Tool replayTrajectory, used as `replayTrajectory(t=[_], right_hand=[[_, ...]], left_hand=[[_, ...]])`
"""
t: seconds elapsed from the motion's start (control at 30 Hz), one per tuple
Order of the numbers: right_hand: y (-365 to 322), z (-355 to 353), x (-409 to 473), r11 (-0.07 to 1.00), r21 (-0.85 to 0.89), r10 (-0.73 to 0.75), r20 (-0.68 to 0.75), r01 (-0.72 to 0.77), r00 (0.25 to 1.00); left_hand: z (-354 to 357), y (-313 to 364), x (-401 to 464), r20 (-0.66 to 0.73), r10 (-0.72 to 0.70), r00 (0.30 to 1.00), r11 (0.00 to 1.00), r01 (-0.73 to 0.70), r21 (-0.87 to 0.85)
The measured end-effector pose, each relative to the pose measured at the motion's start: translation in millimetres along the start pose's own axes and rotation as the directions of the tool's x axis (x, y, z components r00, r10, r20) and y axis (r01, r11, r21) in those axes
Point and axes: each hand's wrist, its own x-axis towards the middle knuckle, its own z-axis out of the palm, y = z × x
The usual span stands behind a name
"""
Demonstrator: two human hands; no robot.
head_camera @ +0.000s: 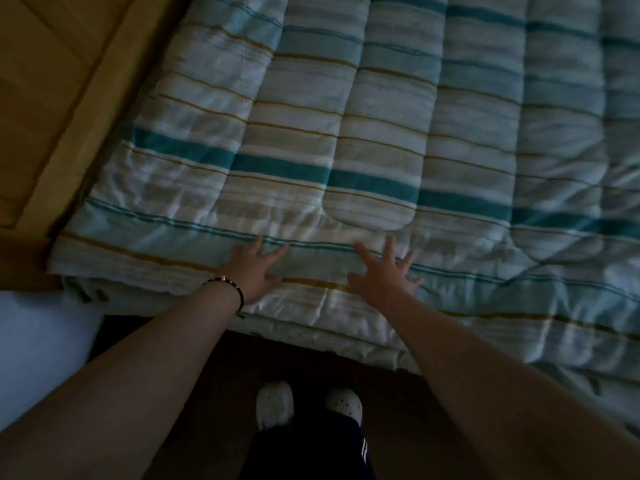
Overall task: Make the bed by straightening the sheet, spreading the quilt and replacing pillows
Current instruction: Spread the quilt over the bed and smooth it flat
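Quilt [363,140], striped teal, white and tan, lies spread over the bed, its near edge under both hands. Left hand [252,271] rests flat on that edge, fingers spread; a dark bracelet [228,289] circles its wrist. Right hand [384,271] lies just beside it, fingers splayed flat. Below the hands, 2 white shoes [308,403] stand on dark floor. Wooden headboard [52,98] rises left of the left hand.

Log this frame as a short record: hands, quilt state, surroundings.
left hand: open, fingers spread, flat on the quilt edge; bracelet on the wrist
right hand: open, fingers spread, flat on the quilt edge
quilt: striped, spread over the bed, creased near the right side
headboard: wooden, at left
pillows: none clearly visible
feet: white shoes on dark floor
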Motion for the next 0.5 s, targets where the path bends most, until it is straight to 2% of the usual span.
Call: replayTrajectory(t=[0.07,0.17,0.37,0.5], right_hand=[[47,15,6,0.999,0.034,0.036,0.042,-0.037,0.998],[98,59,0,0.998,-0.009,-0.059,0.0,0.059,0.998],[99,76,-1,0.997,-0.022,-0.075,-0.021,0.074,0.997],[99,76,18,0.998,-0.01,-0.061,0.1,0.062,0.993]], left_hand=[[23,16,11,0.063,-0.029,0.998,0.997,0.024,0.069],[52,31,23,0.035,-0.078,0.996,0.974,0.069,0.214],[31,34,25,0.103,-0.054,0.993,0.967,0.026,0.255],[26,35,29,0.11,-0.044,0.993,0.967,0.015,0.256]])
